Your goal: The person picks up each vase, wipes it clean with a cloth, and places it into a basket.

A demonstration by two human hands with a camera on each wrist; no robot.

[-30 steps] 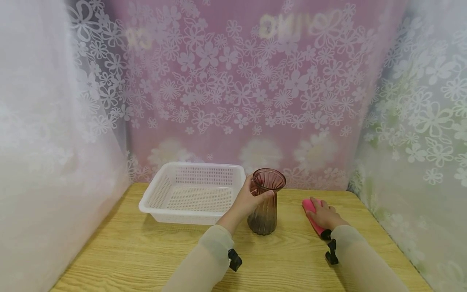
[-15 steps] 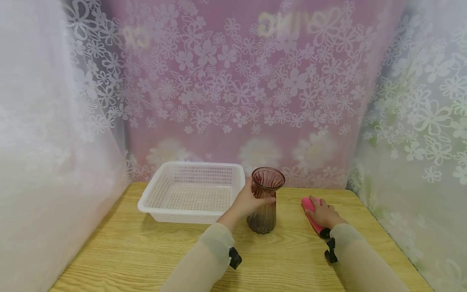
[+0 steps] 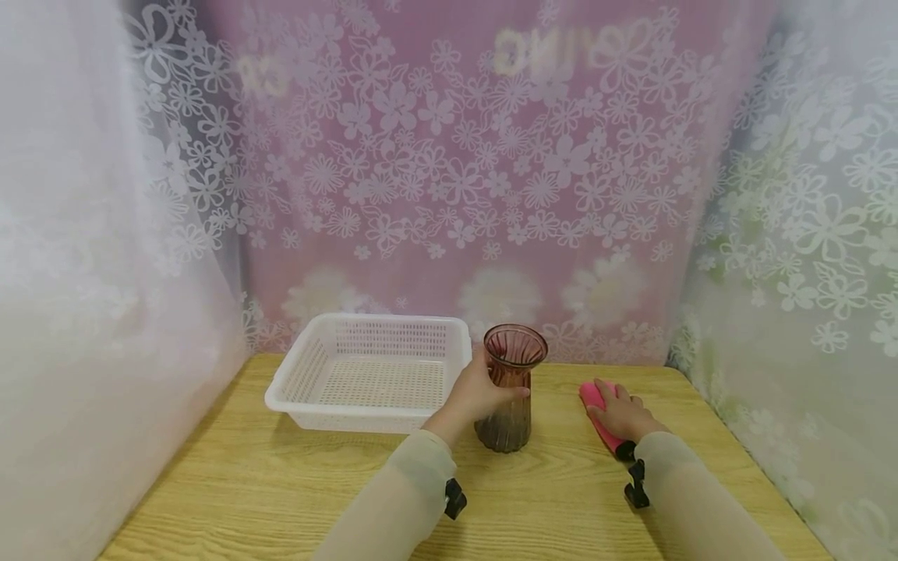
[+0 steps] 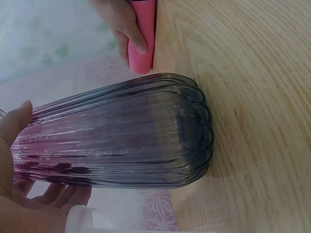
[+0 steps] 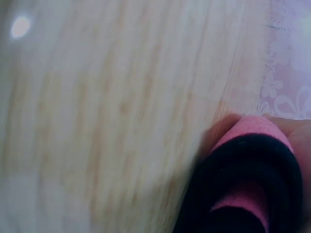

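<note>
A ribbed glass vase point(image 3: 507, 432), purple-pink at the flared top and smoky grey toward the base, stands upright on the table. My left hand point(image 3: 471, 396) grips it below the rim from the left, thumb across the front; in the left wrist view, the fingers lie behind the glass vase point(image 4: 112, 138). Over to the right, my right hand point(image 3: 620, 413) holds a rolled pink cloth point(image 3: 592, 394) with a black backing, lying on the table. Its thumb is on one side of the roll, the fingers over the other. Spiral pink and black layers show at the near end of the roll point(image 5: 255, 127).
A white plastic basket point(image 3: 365, 408) with slotted walls sits left of the vase, close to my left hand. The wood-grain table point(image 3: 281, 499) carries everything. Flowered translucent curtains point(image 3: 449, 171) hang behind and at both sides.
My left hand has slid slightly down the vase, its thumb now lower on the glass. The vase, basket, right hand and pink roll stay in place.
</note>
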